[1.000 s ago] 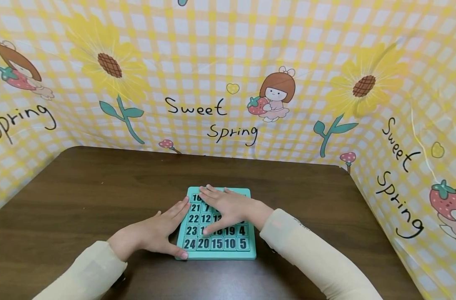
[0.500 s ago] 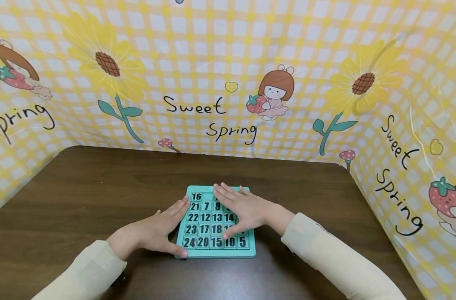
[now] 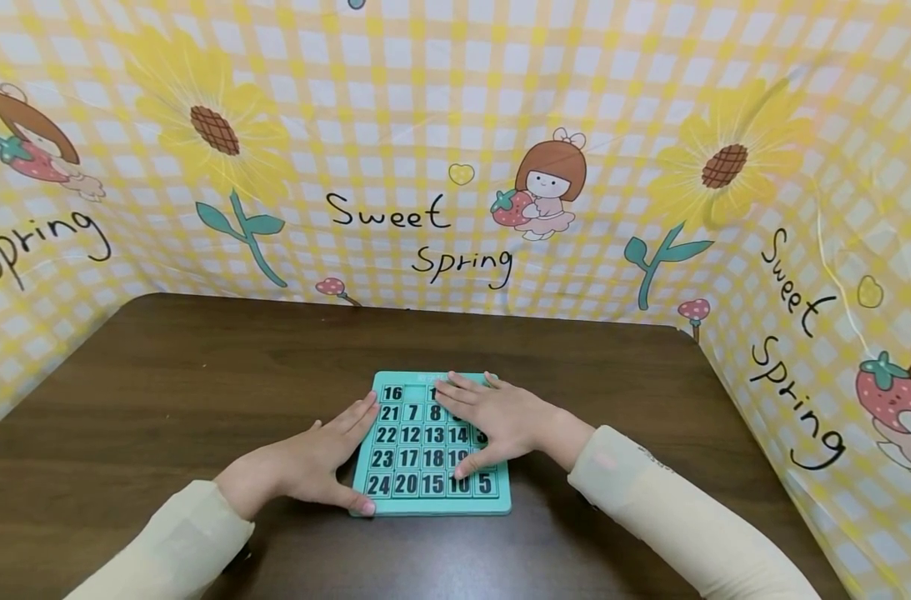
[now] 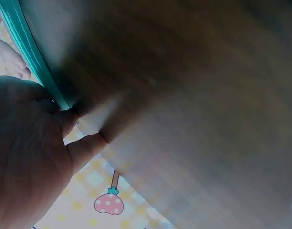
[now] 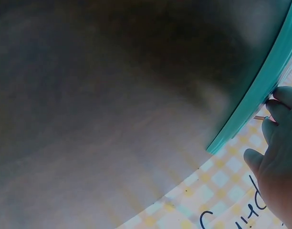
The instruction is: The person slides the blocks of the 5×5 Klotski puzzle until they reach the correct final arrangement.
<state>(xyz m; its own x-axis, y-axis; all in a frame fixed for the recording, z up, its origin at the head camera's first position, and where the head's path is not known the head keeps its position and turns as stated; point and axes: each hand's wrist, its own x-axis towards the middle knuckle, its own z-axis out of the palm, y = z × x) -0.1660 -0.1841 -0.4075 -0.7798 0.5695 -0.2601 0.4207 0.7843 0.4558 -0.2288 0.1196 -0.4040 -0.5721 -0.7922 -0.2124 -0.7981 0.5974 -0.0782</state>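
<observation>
Though edgewise at wrists, numbered puzzle [image 3: 422,447] (head).

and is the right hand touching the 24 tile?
Apart. In the head view, the right hand is over the number slide puzzle; the uncovered 20 tile and 15 tile lie between its thumb and the 24 tile.

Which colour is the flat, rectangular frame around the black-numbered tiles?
Turquoise. The flat, rectangular frame shows best in the head view.
</observation>
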